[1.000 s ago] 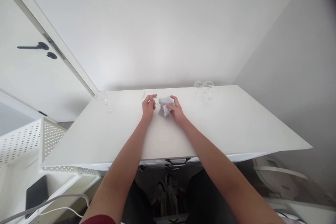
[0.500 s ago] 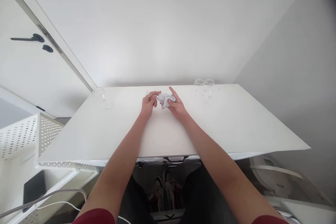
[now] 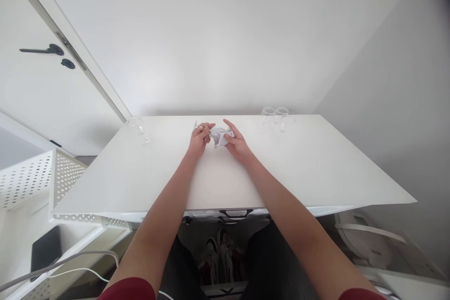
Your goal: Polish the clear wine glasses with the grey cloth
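Note:
Both my hands meet over the far middle of the white table (image 3: 298,168). My left hand (image 3: 199,138) is closed in a pinch on the thin stem of a clear wine glass (image 3: 204,128) that is hard to see against the white. My right hand (image 3: 236,143) is closed around a crumpled white cloth (image 3: 221,136), which is wrapped over the bowl of that glass. The two hands almost touch.
A clear glass (image 3: 138,127) stands at the table's far left. Two clear wine glasses (image 3: 274,118) stand at the far right, near the wall. A white perforated rack (image 3: 31,178) is at the left, and a door with a black handle (image 3: 44,50) behind it.
The cloth has been bunched tighter around the glass and my right hand has turned over it. Both hands have shifted slightly towards the wall.

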`<state>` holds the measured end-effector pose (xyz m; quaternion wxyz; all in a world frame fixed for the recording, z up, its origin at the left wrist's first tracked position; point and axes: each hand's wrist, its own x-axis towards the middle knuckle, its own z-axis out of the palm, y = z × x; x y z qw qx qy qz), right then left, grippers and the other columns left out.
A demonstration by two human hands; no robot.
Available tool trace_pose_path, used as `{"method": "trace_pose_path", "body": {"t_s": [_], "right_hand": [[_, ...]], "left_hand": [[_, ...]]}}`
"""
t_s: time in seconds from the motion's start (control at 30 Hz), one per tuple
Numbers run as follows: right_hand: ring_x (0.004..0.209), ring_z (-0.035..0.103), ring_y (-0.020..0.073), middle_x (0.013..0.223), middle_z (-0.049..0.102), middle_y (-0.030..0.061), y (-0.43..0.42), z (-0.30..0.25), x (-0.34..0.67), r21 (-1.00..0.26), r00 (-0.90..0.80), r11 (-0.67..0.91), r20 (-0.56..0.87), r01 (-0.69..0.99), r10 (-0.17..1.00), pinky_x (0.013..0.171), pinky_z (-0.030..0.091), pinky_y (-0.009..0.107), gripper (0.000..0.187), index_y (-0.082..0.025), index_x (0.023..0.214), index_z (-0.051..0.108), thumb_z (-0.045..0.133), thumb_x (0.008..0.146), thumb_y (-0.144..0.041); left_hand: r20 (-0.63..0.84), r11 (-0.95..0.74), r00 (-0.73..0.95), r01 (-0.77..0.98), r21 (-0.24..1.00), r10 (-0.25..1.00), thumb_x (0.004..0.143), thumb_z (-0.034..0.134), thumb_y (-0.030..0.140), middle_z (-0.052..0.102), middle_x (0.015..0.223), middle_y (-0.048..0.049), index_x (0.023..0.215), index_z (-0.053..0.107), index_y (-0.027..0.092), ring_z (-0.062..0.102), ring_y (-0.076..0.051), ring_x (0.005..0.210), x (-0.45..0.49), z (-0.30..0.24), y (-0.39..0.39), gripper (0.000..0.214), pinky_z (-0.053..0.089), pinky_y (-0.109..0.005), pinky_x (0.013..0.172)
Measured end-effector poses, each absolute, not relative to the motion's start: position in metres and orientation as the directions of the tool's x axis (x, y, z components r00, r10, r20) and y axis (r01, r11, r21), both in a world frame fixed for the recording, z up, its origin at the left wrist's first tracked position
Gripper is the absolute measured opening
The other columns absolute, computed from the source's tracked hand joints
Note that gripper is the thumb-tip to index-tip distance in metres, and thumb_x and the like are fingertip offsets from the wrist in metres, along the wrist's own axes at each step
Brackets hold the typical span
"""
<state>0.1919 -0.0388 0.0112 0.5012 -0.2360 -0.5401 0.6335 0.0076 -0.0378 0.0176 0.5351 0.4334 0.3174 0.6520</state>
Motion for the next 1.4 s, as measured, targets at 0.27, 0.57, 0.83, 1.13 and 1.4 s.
{"method": "trace_pose_path", "body": {"t_s": [0.27,0.57,0.83,1.13,1.4], "right_hand": [[0.126,0.062,0.0313,0.137,0.068,0.0082,-0.034,0.001,0.189,-0.900,-0.273,0.419,0.437,-0.125,0.857,0.113,0.047,0.048,0.059,-0.027,0.133,0.068,0.084,0.080,-0.047],[0.110,0.066,0.0243,0.126,0.067,0.0046,-0.033,-0.001,0.189,-0.899,-0.260,0.137,0.261,-0.416,0.930,0.099,0.056,0.045,0.098,-0.040,0.162,0.033,0.086,0.079,-0.045],[0.114,0.063,0.0278,0.130,0.067,0.0080,-0.034,0.002,0.190,-0.902,-0.230,0.417,0.432,-0.113,0.872,0.107,0.051,0.046,0.085,-0.030,0.157,0.049,0.084,0.081,-0.044],[0.099,0.069,0.0247,0.114,0.071,0.0047,-0.034,0.004,0.193,-0.905,-0.271,0.162,0.282,-0.394,0.920,0.086,0.061,0.044,0.098,-0.036,0.162,0.037,0.086,0.078,-0.050],[0.126,0.062,0.0304,0.139,0.064,0.0111,-0.039,0.006,0.187,-0.905,-0.206,0.422,0.422,-0.047,0.883,0.110,0.051,0.047,0.094,-0.028,0.162,0.040,0.082,0.082,-0.051]], "left_hand": [[0.071,-0.107,-0.135,-0.277,0.955,0.988,0.081,0.084,0.051,0.060,0.069,-0.0005,0.095,0.078,0.018,0.035,-0.006,0.051,0.011,0.015,-0.040,0.036,0.038,-0.024,0.049],[0.231,-0.233,-0.048,-0.352,0.906,0.972,0.083,0.078,0.034,0.071,0.136,-0.0099,0.103,0.077,0.022,0.030,-0.002,0.051,0.009,0.019,-0.042,0.023,0.036,-0.026,0.049],[0.236,-0.259,-0.113,-0.262,0.930,0.965,0.089,0.073,0.056,0.077,0.123,-0.0111,0.097,0.075,0.020,0.043,-0.005,0.051,0.014,0.018,-0.044,0.036,0.035,-0.028,0.049],[0.247,-0.234,0.018,-0.256,0.938,0.969,0.089,0.075,0.056,0.070,0.139,-0.0146,0.101,0.078,0.020,0.043,-0.005,0.053,0.013,0.021,-0.044,0.038,0.038,-0.027,0.049],[0.153,-0.163,-0.055,-0.333,0.929,0.987,0.087,0.076,0.053,0.069,0.141,-0.0112,0.107,0.073,0.022,0.050,-0.006,0.059,0.014,0.021,-0.045,0.036,0.040,-0.025,0.052]]}}
